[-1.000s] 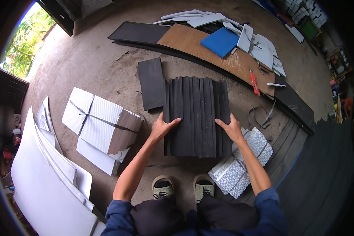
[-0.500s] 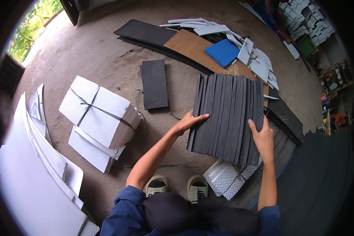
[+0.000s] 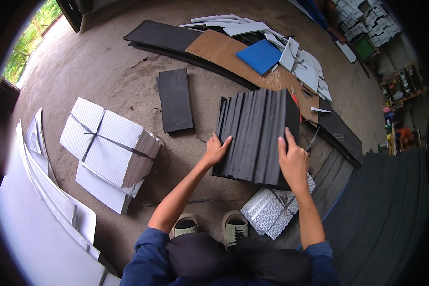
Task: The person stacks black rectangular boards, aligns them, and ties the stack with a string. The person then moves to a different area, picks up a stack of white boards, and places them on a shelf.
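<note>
L hand (image 3: pixel 216 150) is gripping the left side of a stack of black sheets (image 3: pixel 252 136), thumb lying over the edges; R hand (image 3: pixel 293 161) is bracing the opp. side, so both are standing apart w/ the stack squeezed btwn them. It's sitting beyond the shoes (image 3: pixel 234 229), tilting a bit (can't tell if it's touching the floor (image 3: pixel 119 62)). Edges are running uneven and no strap is showing on it, so the main risk, prob., is middle sheets slipping out or fanning, caused by side pressure easing or going lopsided. A tied white textured bundle (image 3: pixel 267 209) is lying near the stack's lower edge; a corner catching there could be skewing the lot. Farther out, a small black pile (image 3: pixel 175 100) and a strapped white bundle (image 3: pixel 107 159) are lying left, a brown board (image 3: pixel 219 50) beyond.
</note>
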Motion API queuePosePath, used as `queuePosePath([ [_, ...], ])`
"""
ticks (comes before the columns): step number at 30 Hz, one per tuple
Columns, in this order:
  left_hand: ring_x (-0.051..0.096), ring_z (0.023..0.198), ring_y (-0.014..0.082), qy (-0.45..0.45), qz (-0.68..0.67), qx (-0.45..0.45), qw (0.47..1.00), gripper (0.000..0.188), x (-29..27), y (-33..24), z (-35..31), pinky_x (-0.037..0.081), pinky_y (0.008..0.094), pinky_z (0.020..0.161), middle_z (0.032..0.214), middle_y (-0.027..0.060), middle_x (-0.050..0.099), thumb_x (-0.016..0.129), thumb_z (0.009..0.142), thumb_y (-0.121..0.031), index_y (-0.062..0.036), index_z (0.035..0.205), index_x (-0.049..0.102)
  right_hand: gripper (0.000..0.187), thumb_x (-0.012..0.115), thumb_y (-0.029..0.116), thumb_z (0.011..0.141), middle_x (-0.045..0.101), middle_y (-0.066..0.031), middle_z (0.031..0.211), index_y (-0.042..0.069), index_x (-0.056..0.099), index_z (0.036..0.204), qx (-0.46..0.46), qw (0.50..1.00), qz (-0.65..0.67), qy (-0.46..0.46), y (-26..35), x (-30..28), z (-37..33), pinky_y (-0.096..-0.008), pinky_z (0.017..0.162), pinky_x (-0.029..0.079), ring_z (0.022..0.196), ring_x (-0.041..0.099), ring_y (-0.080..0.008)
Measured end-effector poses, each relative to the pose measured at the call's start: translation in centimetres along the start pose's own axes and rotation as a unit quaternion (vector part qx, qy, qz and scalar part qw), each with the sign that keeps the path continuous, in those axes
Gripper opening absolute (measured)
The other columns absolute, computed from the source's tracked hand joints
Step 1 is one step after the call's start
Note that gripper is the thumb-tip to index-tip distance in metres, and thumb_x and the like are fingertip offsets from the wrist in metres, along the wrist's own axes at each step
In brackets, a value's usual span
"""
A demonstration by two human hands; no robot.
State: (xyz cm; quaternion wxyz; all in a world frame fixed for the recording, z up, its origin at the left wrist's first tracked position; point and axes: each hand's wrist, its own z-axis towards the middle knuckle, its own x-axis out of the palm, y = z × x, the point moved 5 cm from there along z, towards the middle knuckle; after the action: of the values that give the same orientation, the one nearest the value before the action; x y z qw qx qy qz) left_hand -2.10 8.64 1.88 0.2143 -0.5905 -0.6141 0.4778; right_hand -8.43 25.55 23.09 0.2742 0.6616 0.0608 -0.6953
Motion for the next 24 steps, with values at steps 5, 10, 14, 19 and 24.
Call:
queuePosePath([
  [5,0.003,0.132,0.0243,0.185,-0.254,0.001,0.949,0.084,-2.7,2.6,-1.9,0.007,0.0332,0.106,0.142,0.0163,0.008,0.014,0.083,-0.065,-0.0010,0.136,0.007,0.028,0.057,0.016,0.076,0.060,-0.0149,0.103,-0.001,0.060,0.099,-0.231,0.971,0.031,-0.052,6.7,2.0,-1.4,-0.0301,0.073,0.049,0.086,0.057,-0.0223],
  [10,0.001,0.133,0.0200,0.247,-0.289,-0.032,0.924,0.087,-3.9,2.7,-4.7,0.003,0.0353,0.106,0.144,0.0113,0.006,0.010,0.079,-0.070,-0.0048,0.137,0.008,0.031,0.060,0.013,0.072,0.057,-0.0106,0.110,-0.002,0.059,0.100,-0.262,0.958,-0.074,-0.094,8.0,3.5,-2.3,-0.0276,0.076,0.048,0.090,0.053,-0.0204],
  [14,-0.002,0.133,0.0174,0.168,-0.235,-0.050,0.956,0.089,-6.5,1.9,-4.7,-0.003,0.0400,0.105,0.145,0.0071,0.003,0.009,0.077,-0.072,-0.0078,0.138,0.005,0.028,0.056,0.012,0.078,0.057,-0.0097,0.111,0.001,0.058,0.104,-0.208,0.951,0.228,-0.008,3.8,1.3,-1.1,-0.0295,0.083,0.045,0.103,0.052,-0.0229],
  [19,-0.007,0.133,0.0186,0.132,-0.204,-0.022,0.970,0.090,-7.6,-1.9,-2.7,-0.005,0.0454,0.103,0.145,0.0048,-0.004,0.011,0.073,-0.076,-0.0159,0.138,-0.003,0.056,0.039,0.039,0.088,0.033,-0.0161,0.131,0.000,0.031,0.128,0.068,0.819,0.569,-0.012,-4.7,5.1,0.2,-0.0301,0.100,0.025,0.124,0.029,-0.0230],
  [24,0.022,0.127,0.0275,0.115,-0.245,0.056,0.961,0.083,-4.3,-5.2,-2.1,0.025,0.0423,0.101,0.140,0.0101,0.017,0.014,0.078,-0.072,-0.0154,0.138,0.007,0.091,0.029,0.067,0.080,0.003,-0.0184,0.142,0.002,0.001,0.136,0.084,0.769,0.626,0.099,-3.1,10.3,2.6,-0.0334,0.106,0.006,0.132,0.005,-0.0283],
])
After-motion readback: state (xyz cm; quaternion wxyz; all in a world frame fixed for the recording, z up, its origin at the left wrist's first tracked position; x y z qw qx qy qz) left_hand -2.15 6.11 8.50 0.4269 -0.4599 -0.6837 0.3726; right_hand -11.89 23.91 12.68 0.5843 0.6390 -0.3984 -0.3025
